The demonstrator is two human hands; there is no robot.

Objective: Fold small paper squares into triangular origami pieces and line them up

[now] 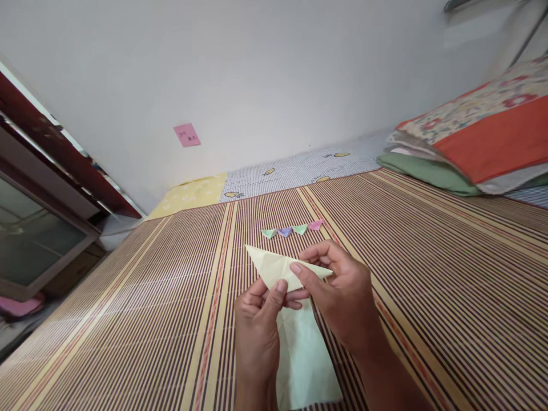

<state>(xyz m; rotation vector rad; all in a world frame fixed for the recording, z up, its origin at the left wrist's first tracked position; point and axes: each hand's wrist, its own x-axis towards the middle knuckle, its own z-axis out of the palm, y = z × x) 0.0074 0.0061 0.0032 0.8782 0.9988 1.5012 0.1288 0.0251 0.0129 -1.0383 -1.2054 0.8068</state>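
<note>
A pale yellow sheet of paper folded into a triangle (274, 267) is held up in front of me, its long edge facing away. My left hand (260, 317) pinches its lower corner between thumb and fingers. On the right half, my right hand (338, 285) grips the paper, thumb on the near face and fingers behind. Under my hands a light green sheet (306, 354) lies flat, partly covered by them. Beyond the paper stands a row of small folded paper pieces (285, 232) in green, purple and pink.
Everything lies on a striped mat (162, 308). At the right is a stack of folded bedding (479, 137). A pink note (187, 135) sticks to the white wall behind. A glass-fronted cabinet (38, 228) stands at the left.
</note>
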